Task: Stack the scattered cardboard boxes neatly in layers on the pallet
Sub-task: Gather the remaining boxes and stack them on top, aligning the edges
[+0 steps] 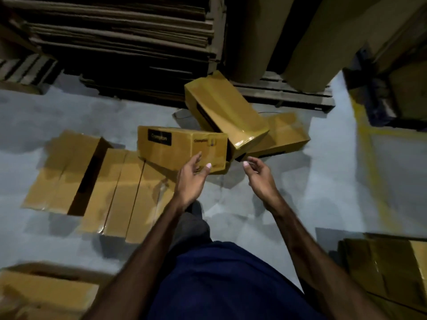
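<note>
- Left hand [193,179]: grip wide, fingers straight, fingertips at the near face of a labelled cardboard box [182,147]; actual contact seems likely, but blur hides it.
- Right hand [258,175]: grip loosely spread, holding nothing, just right of that box.
- The box sits on the grey floor [34,116], partly over flattened cartons [97,179].
- A tilted box [225,112] leans behind it, near a wooden pallet [284,94].

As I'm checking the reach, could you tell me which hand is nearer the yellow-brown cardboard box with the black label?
Left. The left hand overlaps the box's near face; the right hand hangs off its right end.
</note>
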